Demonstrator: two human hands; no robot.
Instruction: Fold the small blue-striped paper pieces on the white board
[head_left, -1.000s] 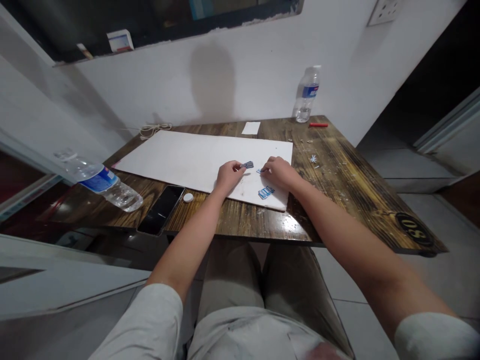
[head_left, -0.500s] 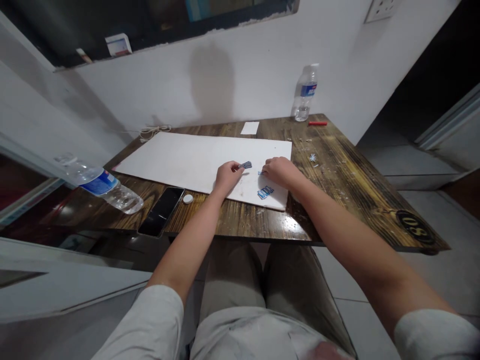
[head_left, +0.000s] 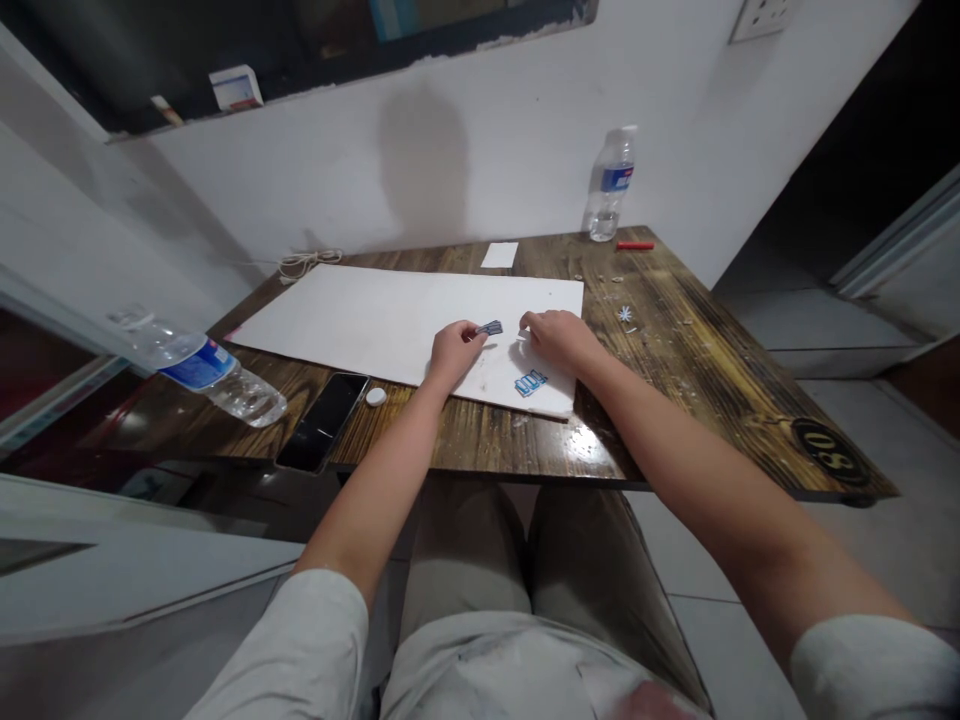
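Observation:
My left hand [head_left: 454, 352] is closed in a pinch on a small fanned stack of dark, blue-edged cards [head_left: 490, 328], held just over the white board [head_left: 375, 320]. To its right, my right hand [head_left: 556, 336] has its fingers bent together on a small pale card [head_left: 523, 335], partly hidden by the fingers. Below that hand, a little group of overlapping blue-and-white cards [head_left: 531, 382] lies near the board's right front corner. What is printed on the cards is too small to read.
A black phone [head_left: 324, 422], a white cap [head_left: 376, 397] and a tilted water bottle [head_left: 217, 372] are at left. Behind stand another bottle [head_left: 613, 190], a red stick-like object [head_left: 635, 245] and a white paper [head_left: 499, 255]. Small scraps [head_left: 625, 314] and a cable [head_left: 309, 262] lie on the wooden table.
My right hand has risen slightly away from the card group, and the card in its fingers shows pale instead of blue-edged. My left hand has stayed nearly still with its stack.

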